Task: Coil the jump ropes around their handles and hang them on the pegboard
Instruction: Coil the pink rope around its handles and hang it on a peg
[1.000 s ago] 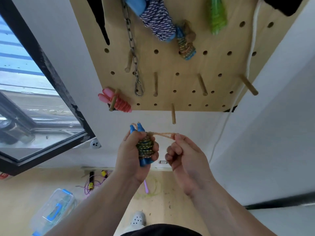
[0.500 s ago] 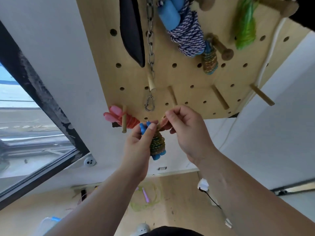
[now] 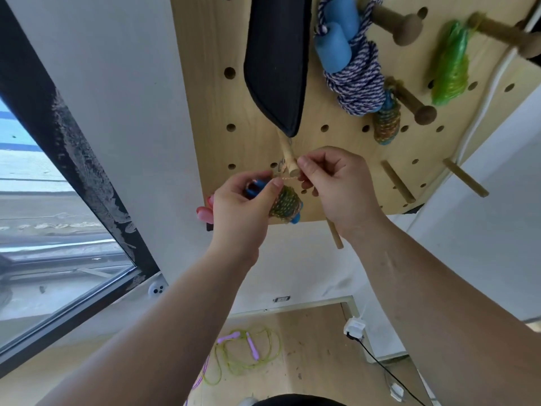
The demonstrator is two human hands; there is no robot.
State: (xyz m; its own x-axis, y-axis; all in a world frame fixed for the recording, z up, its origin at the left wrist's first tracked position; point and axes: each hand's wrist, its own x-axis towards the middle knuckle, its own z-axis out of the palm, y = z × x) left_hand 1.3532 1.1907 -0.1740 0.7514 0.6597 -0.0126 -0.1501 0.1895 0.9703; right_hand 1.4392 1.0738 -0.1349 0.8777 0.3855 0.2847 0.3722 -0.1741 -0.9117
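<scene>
Coiled rope (image 3: 285, 205), a multicoloured cord wound on blue handles, is held up in front of the pegboard (image 3: 210, 98), just below the tip of a wooden peg (image 3: 288, 158). It is gripped at the handle end by the left hand (image 3: 240, 206), thumb and fingers curled round it. A short strand (image 3: 288, 177) is drawn out of the bundle and pinched between thumb and forefinger of the right hand (image 3: 336, 183), right beside the peg's tip. Whether the strand is already over the peg cannot be told.

Done, as judged from the board: three bundles are hung higher up — a navy-and-white rope (image 3: 354, 80) with blue handles, a small multicoloured bundle (image 3: 386, 124) and a green bundle (image 3: 448, 71). A pink bundle (image 3: 203, 212) is seen at the board's lower edge, mostly hidden by the left hand.

Left to do: the held rope is wound but not yet seen hanging. On the floor a green rope with purple handles (image 3: 246, 353) lies loose — uncoiled. The task is judged well past half.
</scene>
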